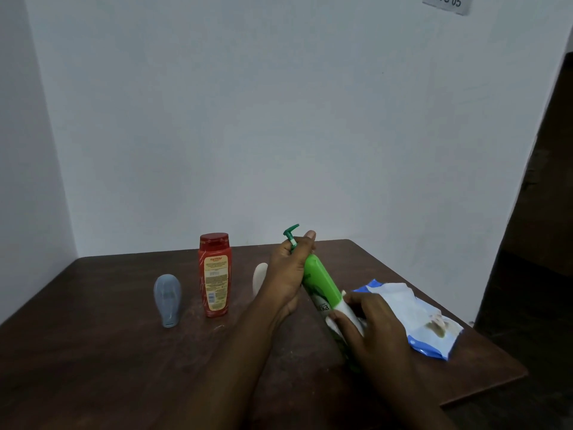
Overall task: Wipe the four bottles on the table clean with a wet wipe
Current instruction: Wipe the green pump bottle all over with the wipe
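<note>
My left hand (290,271) grips the neck of a green pump bottle (321,285), which is tilted with its pump top pointing up and away. My right hand (369,324) presses a white wet wipe (347,315) around the bottle's lower body. A red bottle (214,274) stands upright at the middle of the dark wooden table (93,352). A grey-blue bottle (167,300) stands to its left on its cap. A white bottle (259,277) is mostly hidden behind my left wrist.
A blue and white wet wipe pack (421,321) lies open on the table at the right, close to its right edge. White walls close in the back and left sides. A dark doorway is at the far right.
</note>
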